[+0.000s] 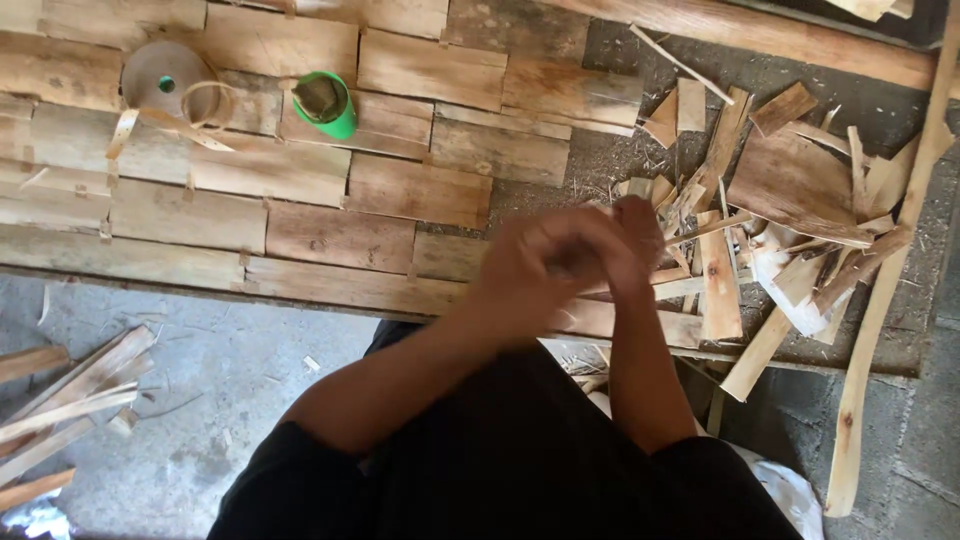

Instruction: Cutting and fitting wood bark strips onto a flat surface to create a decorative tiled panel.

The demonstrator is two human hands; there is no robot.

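Grey rough concrete floor [200, 350], daylight. Low platform of flat joined wooden boards [330, 235] across the top; pale wood offcuts [70, 395] at floor's left edge.

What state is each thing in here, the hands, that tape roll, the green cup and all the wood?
Left hand: blurred, closed against the right hand.
Right hand: blurred, pressed to the left; any held item cannot be told.
Tape roll: lying flat, loose end curled out.
Green cup: tipped on its side.
Wood panel: planks laid flat in rows.
Wood scraps: piled loosely.
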